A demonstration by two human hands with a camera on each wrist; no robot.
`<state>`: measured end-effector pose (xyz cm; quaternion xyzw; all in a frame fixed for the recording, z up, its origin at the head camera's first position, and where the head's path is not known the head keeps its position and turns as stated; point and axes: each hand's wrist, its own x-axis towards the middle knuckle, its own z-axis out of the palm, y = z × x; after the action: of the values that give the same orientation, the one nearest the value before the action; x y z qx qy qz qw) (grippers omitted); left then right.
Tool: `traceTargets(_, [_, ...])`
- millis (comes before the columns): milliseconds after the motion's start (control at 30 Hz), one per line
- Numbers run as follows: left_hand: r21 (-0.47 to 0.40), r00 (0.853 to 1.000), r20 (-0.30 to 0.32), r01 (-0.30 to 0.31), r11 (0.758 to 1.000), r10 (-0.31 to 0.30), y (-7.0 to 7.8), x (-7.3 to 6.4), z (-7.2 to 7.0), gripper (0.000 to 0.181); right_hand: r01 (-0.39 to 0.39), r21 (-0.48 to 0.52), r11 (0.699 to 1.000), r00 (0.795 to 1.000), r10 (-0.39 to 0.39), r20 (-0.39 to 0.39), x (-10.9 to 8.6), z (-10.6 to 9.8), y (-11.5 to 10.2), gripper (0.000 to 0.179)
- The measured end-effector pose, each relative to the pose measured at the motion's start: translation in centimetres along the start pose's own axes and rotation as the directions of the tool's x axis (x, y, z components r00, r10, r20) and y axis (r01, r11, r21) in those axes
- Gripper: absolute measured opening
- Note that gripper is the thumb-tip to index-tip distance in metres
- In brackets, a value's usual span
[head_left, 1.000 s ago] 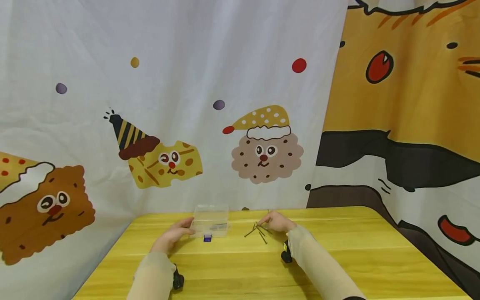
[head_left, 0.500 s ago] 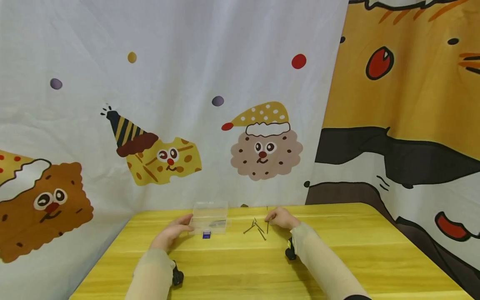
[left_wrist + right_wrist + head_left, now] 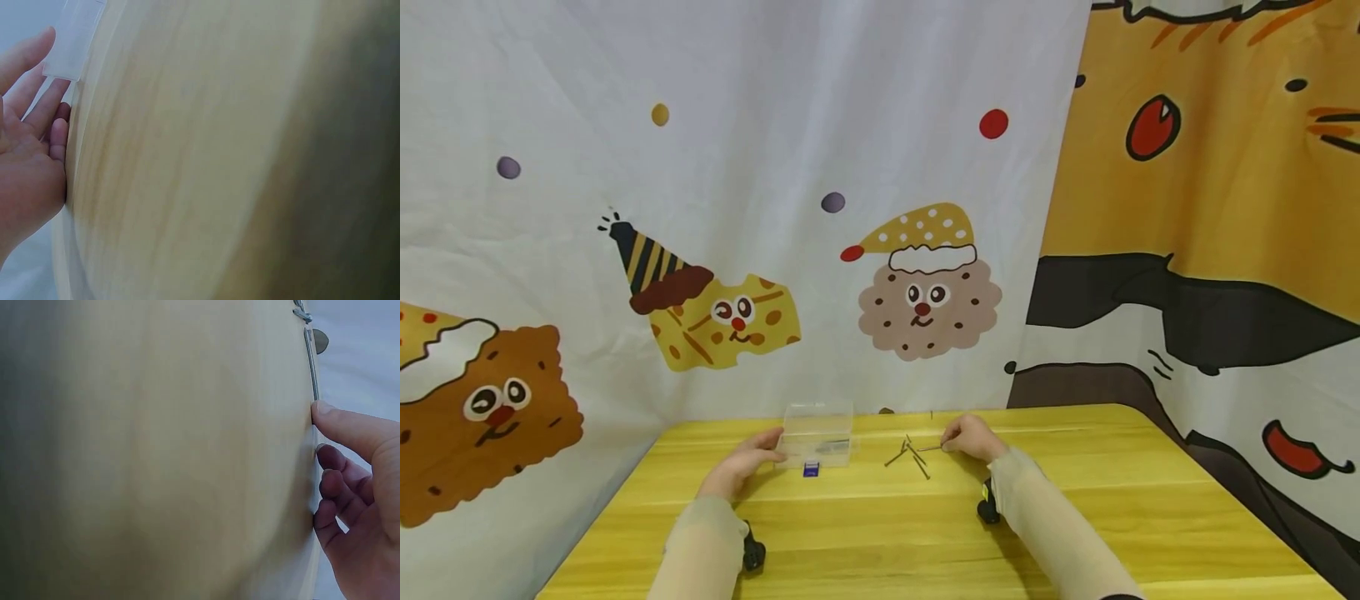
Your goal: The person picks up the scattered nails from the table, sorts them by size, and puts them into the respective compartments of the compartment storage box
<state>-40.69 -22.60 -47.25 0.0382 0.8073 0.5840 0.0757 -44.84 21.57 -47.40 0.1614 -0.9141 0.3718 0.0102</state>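
In the head view, my left hand [image 3: 741,465] is at the left side of a clear plastic box [image 3: 786,457] whose lid stands raised. Its thumb and fingers lie loosely extended by the box; in the left wrist view, fingertips meet the box's corner [image 3: 72,44]. Something thin and grey [image 3: 832,447] lies inside the box. My right hand [image 3: 973,437] pinches a long thin nail [image 3: 929,449] between thumb and fingers, low over the tabletop. This nail [image 3: 312,362] points away from the thumb in the right wrist view. Several loose nails [image 3: 917,460] lie left of that hand.
A small blue piece [image 3: 811,469] is at the box's front edge. The yellow wood-grain table [image 3: 865,533] ends at the back against a printed cloth curtain [image 3: 820,333]. Black wrist cameras hang by both sleeves.
My right hand has drawn a nail away from the pile to the right and turned it from upright to sideways in the view. The left hand stays by the box.
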Motion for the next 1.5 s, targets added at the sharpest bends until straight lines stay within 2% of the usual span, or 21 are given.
traceTargets(300, [0.007,1.0,0.006,-0.002,1.0,0.002,-0.1,0.0,0.0,0.074,0.049,0.035,0.998,0.998,-0.05,0.025,-0.1,0.5,0.1,0.005])
traceTargets(667, [-0.006,1.0,0.015,0.002,1.0,-0.002,0.0,-0.2,-0.2,0.074,0.033,0.1,0.994,0.997,-0.039,0.06,-0.6,-0.3,0.0,0.014])
traceTargets(833, [0.009,1.0,0.016,-0.001,1.0,0.001,0.1,-0.3,-0.1,0.073,0.04,0.089,0.995,0.998,-0.044,0.049,-0.8,-0.2,0.2,0.012])
traceTargets(1000, [0.025,0.999,0.036,-0.01,1.0,0.009,0.3,-0.4,0.1,0.073,0.001,0.07,0.998,1.0,-0.003,0.029,-1.1,0.0,0.3,0.009])
traceTargets(1133, [0.001,1.0,0.024,-0.001,1.0,0.001,0.2,-0.3,0.2,0.072,-0.013,0.057,0.998,1.0,0.013,0.014,-0.8,0.0,0.2,0.008])
traceTargets(1500, [0.004,1.0,0.015,0.004,1.0,-0.004,0.1,-0.3,0.0,0.073,0.037,0.015,0.999,0.998,-0.038,0.048,-0.8,0.2,-0.6,0.009])
